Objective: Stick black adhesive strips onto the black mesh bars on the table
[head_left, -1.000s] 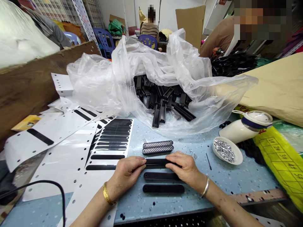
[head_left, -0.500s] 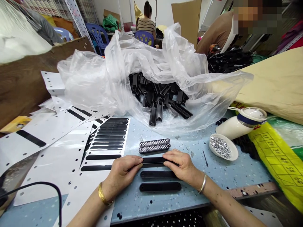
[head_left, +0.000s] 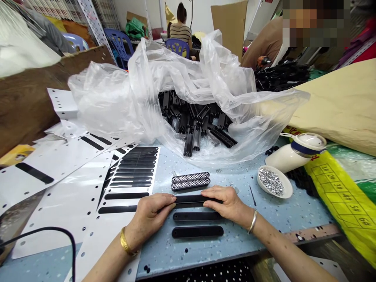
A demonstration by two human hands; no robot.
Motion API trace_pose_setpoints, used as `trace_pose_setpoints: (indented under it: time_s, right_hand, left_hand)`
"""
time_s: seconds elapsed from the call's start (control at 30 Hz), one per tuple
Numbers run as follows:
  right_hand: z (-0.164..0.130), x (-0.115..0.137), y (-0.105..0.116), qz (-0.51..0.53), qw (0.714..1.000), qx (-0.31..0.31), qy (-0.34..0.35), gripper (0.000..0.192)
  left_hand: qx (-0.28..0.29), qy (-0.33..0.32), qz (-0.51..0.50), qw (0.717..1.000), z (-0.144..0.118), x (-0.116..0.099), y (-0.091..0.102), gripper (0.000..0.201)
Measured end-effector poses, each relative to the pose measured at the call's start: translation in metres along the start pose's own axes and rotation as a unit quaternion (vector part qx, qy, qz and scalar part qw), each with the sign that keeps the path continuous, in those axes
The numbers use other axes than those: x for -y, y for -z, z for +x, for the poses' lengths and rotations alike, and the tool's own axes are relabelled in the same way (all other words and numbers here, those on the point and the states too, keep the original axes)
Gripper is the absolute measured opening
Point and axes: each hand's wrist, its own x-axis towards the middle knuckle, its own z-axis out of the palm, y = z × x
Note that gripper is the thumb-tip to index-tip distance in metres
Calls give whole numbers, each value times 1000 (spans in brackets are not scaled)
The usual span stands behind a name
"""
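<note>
Between my two hands lies a long black strip (head_left: 189,199) with rounded ends, level above the blue table. My left hand (head_left: 152,211) pinches its left end between thumb and fingers. The right end is gripped by my right hand (head_left: 225,201), its fingers covering part of the strip. Just nearer to me are two similar black bars, one (head_left: 194,216) partly under my right fingers and the other (head_left: 197,232) in full view. Beyond the held strip, a pair of bars with a silvery lattice pattern (head_left: 190,181) lie side by side.
A sheet of black adhesive strips (head_left: 135,168) lies at the left, among white backing sheets (head_left: 61,196). Behind, a clear plastic bag (head_left: 102,102) holds many black parts (head_left: 192,131). At right stand a bowl of small metal pieces (head_left: 272,182) and a white bottle (head_left: 289,156).
Both hands keep their grip on the black strip, with hardly any movement. The whole view has shifted slightly.
</note>
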Motion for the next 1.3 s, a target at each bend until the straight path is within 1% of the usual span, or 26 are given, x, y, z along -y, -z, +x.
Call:
trace_pose_setpoints:
  time_s: [0.07, 0.1, 0.2, 0.27, 0.3, 0.43, 0.5, 0.6, 0.7, 0.8, 0.87, 1.07, 1.2, 1.3]
  right_hand:
    - [-3, 0, 6, 4, 999, -10, -34, 26]
    - [-6, 0, 10, 8, 998, -25, -59, 27]
    - [-15, -3, 22, 45, 984, -104, -139, 21]
    - [-20, -4, 26, 70, 972, -150, -168, 16]
    - [-22, -4, 26, 73, 969, -159, -176, 16]
    - [-24, 0, 15, 63, 973, -138, -174, 17]
    - [-20, 3, 7, 63, 974, -130, -177, 23]
    - [-12, 3, 1, 60, 971, -118, -200, 29]
    - [-4, -2, -1, 44, 973, -101, -204, 23]
    - [-1, -7, -1, 22, 980, -85, -178, 13]
    - [0, -8, -1, 16, 984, -79, -161, 12]
    - [1, -8, -6, 9, 988, -89, -127, 24]
    - [2, -7, -10, -1, 981, -120, -154, 33]
    - [1, -7, -8, 12, 976, -119, -181, 37]
  left_hand:
    - [0, 1, -2, 1000, 0, 1, 0, 14]
    - [0, 2, -3, 1000, 0, 1, 0, 14]
    - [5, 6, -3, 1000, 1, 1, 1, 14]
    - [10, 9, -3, 1000, 2, 0, 1, 14]
    - [11, 11, -2, 1000, 2, 0, 1, 14]
    - [11, 21, 5, 1000, 1, 2, 1, 13]
    - [11, 24, 9, 1000, -1, 4, 0, 14]
    - [7, 30, 14, 999, -3, 7, -2, 15]
    - [5, 39, 16, 999, -4, 8, -3, 18]
    - [11, 43, 13, 999, -3, 8, -3, 18]
    - [19, 42, 7, 999, -3, 9, -2, 17]
    - [22, 38, -4, 999, -2, 9, -1, 16]
    - [18, 37, -7, 999, 0, 6, 1, 16]
    - [18, 42, -4, 999, 2, 5, 1, 16]
